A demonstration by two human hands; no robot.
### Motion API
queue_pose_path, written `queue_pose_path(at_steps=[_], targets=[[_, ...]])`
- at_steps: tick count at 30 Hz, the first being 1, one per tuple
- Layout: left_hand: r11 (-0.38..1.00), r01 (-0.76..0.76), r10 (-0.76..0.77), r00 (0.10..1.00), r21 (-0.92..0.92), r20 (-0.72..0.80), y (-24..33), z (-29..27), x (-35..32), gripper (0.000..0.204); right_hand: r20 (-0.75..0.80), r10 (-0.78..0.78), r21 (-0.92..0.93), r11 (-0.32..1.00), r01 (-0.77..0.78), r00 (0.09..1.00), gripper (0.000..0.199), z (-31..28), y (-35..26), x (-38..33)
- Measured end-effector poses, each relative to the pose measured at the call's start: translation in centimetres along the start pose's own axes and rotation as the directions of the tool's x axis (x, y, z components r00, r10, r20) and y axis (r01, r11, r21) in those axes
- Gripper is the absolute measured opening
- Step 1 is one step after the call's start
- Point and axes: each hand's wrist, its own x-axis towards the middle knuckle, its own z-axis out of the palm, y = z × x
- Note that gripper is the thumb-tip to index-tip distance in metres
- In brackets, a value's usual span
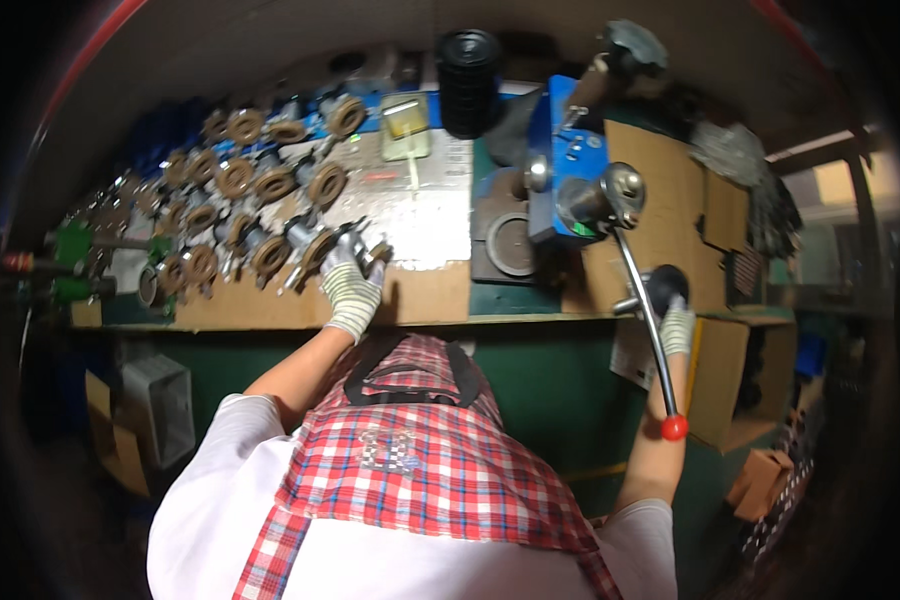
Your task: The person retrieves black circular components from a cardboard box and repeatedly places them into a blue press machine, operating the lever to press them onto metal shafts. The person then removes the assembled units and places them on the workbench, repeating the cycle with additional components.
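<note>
My left hand (352, 297), in a striped white work glove, is at the front of a group of metal parts. Its fingers close around a small metal part (377, 254) with a brownish end. Beside it lies another metal part with a brown ring (317, 248). My right hand (678, 326), gloved alike, grips a black round disc-shaped part (665, 287) with a short metal stub, off the bench's front edge. The long lever (641, 292) of a blue hand press (582, 160) passes in front of that arm and ends in a red knob (674, 428).
Several more ringed metal parts (235, 177) cover the bench's left side. A stack of black rings (467, 80) stands at the back, near a clear-lidded box (405, 125). Green clamps (75, 245) jut in at far left. A cardboard box (722, 375) sits below right.
</note>
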Motion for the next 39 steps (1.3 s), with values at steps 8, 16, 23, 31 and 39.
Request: queue_pose_path(at_steps=[8, 16, 23, 31, 39], targets=[[0.972, -0.103, 0.07, 0.984, 0.21, 0.162, -4.0, 2.4, -1.2, 0.057, -0.03, 0.174, 0.473, 0.87, -0.139, 0.984, 0.073, -0.9, 2.4, 11.5], [0.891, -0.403, 0.296, 0.865, 0.208, 0.405, 1.6, 7.7, -7.1, 0.041, -0.01, -0.25, -0.473, 0.854, 0.215, 0.968, 0.029, 4.8, 16.4, -7.7], [0.747, -0.513, 0.659, 0.651, -0.422, 0.376, -2.3, 2.8, -5.6, 0.043, 0.645, -0.604, -0.165, 0.488, 0.857, 0.468, 0.024, 28.6, 3.2, -24.7], [0.92, -0.16, 0.289, 0.895, -0.358, 0.341, -6.6, 5.6, 4.8, 0.109, 0.528, -0.689, -0.183, 0.478, 0.859, 0.496, 0.024, 47.1, -8.2, -22.4], [0.718, -0.635, 0.694, 0.621, -0.285, 0.366, -4.6, 10.5, 7.4, 0.089, 0.564, -0.021, -0.822, 0.077, 0.564, 0.826, 0.047, 56.8, 2.0, -18.3]])
